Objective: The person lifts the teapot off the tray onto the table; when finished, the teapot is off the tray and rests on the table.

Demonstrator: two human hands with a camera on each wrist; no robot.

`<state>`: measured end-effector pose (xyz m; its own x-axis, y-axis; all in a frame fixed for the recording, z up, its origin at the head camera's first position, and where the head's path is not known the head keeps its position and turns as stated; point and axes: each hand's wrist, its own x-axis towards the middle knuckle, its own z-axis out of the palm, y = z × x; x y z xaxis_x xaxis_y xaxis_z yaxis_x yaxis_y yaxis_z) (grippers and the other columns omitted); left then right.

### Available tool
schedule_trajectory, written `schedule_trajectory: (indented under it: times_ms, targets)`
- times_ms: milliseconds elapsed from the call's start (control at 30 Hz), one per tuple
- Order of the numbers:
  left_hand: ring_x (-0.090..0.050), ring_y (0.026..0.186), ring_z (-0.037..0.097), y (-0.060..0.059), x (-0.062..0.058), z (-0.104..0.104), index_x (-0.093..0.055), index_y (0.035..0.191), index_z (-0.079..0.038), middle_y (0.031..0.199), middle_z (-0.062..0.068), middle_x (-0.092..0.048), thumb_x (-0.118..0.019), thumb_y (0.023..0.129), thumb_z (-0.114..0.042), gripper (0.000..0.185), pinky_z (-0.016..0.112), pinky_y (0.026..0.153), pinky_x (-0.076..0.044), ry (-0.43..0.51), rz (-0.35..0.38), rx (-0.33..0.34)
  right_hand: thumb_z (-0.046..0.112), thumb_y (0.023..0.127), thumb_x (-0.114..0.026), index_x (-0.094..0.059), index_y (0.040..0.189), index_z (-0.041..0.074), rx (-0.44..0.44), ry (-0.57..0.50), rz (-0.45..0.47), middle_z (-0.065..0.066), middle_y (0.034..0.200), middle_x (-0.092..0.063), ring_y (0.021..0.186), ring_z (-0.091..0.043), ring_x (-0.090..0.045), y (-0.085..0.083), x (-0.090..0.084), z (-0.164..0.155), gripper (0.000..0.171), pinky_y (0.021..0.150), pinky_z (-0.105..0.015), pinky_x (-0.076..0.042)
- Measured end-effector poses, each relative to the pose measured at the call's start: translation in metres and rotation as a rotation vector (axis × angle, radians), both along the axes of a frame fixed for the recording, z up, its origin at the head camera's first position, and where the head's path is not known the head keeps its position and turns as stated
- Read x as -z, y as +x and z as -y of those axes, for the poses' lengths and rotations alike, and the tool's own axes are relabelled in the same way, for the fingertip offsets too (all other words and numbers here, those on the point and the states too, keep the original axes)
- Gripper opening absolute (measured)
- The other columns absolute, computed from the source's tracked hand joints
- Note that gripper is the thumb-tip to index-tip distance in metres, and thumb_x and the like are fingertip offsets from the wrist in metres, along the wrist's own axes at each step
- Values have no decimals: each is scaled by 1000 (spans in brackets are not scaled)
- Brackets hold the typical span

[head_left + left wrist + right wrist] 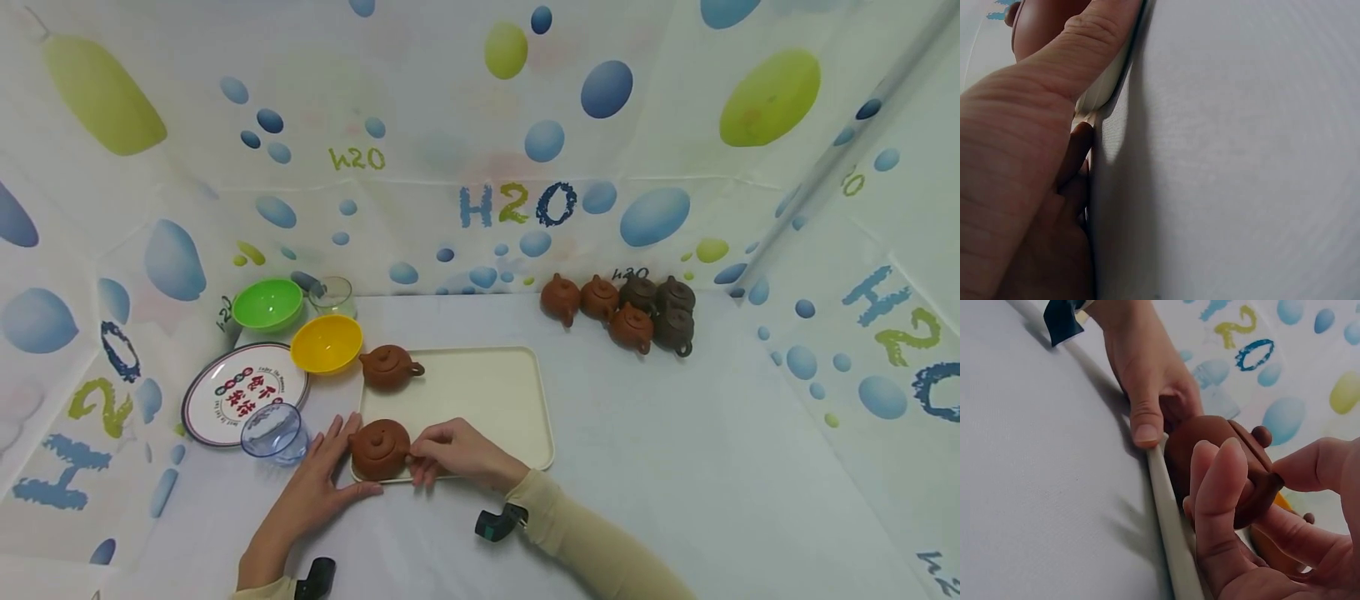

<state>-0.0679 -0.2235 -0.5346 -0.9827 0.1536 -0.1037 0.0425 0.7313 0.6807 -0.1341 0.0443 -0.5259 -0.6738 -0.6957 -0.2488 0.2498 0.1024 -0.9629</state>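
Pinching the handle of the near teapot (pixel 379 448), the right hand (pixel 459 454) has thumb and forefinger closed on it while the other fingers curl beside the pot's body, as the right wrist view shows. That teapot sits at the near left corner of the cream tray (pixel 487 400), lid on, knob up. On its other side the left hand (pixel 318 483) lies flat on the table (pixel 675 467), fingers straight and together, its thumb laid against the tray's near edge; whether the fingertips actually touch the pot's side is hard to say from the head view, and the left wrist view is too close to settle it. A second teapot (pixel 388 367) stands at the tray's far left corner. Left of the tray are a yellow bowl (pixel 327 342), a green bowl (pixel 267 303), a small glass (pixel 332 295), a printed plate (pixel 242 392) and a clear blue cup (pixel 273 432). Six more teapots (pixel 622 308) cluster near the table's far edge, toward the right.
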Motion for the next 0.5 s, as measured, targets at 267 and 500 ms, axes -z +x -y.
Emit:
schedule_trajectory:
  times_ms: [267, 500]
  targets:
    - [-18, 165, 49, 0, 2, 0, -30, 170, -14, 175, 21, -31, -91, 80, -50, 114, 67, 136, -10, 1, -10, -1, 18, 108, -62, -75, 108, -7, 28, -7, 0, -5, 84, -76, 74, -11, -71, 5, -6, -16, 28, 68, -21, -61]
    - [-16, 166, 48, 1, -1, -2, -30, 170, -13, 177, 19, -27, -91, 80, -51, 115, 65, 137, -9, 1, 13, 0, 19, 107, -63, -73, 112, -10, 62, -29, 19, -5, 87, -77, 76, -12, -72, 14, -14, -35, 31, 69, -22, -61]
